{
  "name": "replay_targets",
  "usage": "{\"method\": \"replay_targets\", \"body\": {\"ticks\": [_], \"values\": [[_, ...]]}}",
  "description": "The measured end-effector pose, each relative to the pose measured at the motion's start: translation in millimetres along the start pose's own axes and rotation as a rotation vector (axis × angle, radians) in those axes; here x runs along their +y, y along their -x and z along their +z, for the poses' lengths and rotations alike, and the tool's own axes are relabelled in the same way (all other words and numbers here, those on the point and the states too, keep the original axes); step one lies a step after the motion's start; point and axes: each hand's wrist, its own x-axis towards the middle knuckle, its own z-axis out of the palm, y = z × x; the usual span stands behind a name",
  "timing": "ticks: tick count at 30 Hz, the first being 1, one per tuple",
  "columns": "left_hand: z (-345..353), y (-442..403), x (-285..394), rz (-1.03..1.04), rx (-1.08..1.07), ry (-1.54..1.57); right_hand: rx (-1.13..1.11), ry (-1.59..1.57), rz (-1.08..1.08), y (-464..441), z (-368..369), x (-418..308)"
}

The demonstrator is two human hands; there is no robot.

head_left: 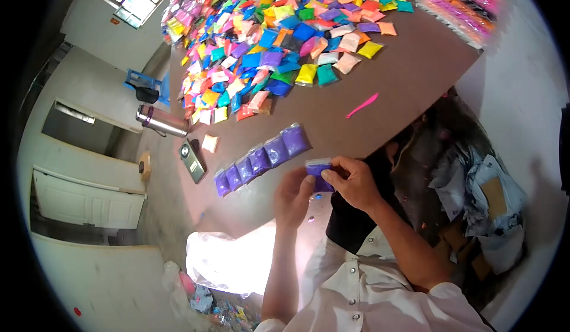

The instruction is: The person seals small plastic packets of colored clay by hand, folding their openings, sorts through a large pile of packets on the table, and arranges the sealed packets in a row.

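Holding purple packet [319, 175] past table's [344, 118] near edge

Glossy plastic packets [275, 151]; shiny metal flask [162, 120]

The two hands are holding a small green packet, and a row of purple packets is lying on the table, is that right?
Not quite: the small packet between the left hand and the right hand is purple, not green, as the head view shows. A row of purple packets is indeed lying on the table.
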Motion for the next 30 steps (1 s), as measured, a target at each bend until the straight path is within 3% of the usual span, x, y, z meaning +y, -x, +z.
{"method": "replay_targets", "body": {"ticks": [3, 6, 7, 9, 10, 14, 23, 25, 30], "values": [[-17.6, 8.3, -13.3, -0.026, -0.028, 0.133, -0.090, -0.052, -0.013, 1.7, 9.3, -6.7], [-54.0, 14.9, -12.3, -0.070, 0.090, 0.200, -0.155, -0.033, -0.015, 1.9, 18.2, -5.3], [-76.6, 12.2, -25.4, 0.012, 0.132, 0.187, -0.159, -0.037, -0.016, 0.2, 18.9, -4.8], [-123.4, 6.1, -44.4, 0.017, 0.368, 0.210, -0.118, 0.062, -0.092, -4.9, 17.6, -4.0], [-151.9, 2.3, -51.6, 0.076, 0.359, 0.203, -0.121, 0.059, -0.091, -8.7, 14.4, -5.7], [-212.3, -11.5, -49.8, -0.004, 0.419, 0.094, 0.005, 0.253, -0.187, -30.0, -2.5, -18.0], [-241.4, -44.6, -74.5, -0.128, 0.381, 0.089, 0.167, 0.502, -0.374, -58.7, -11.6, 1.7], [-238.7, -46.5, -77.4, -0.182, 0.458, -0.017, 0.238, 0.511, -0.425, -58.6, -8.1, 2.6], [-237.9, -45.6, -84.2, -0.174, 0.472, -0.035, 0.240, 0.577, -0.460, -57.9, -6.4, 3.4]]}}
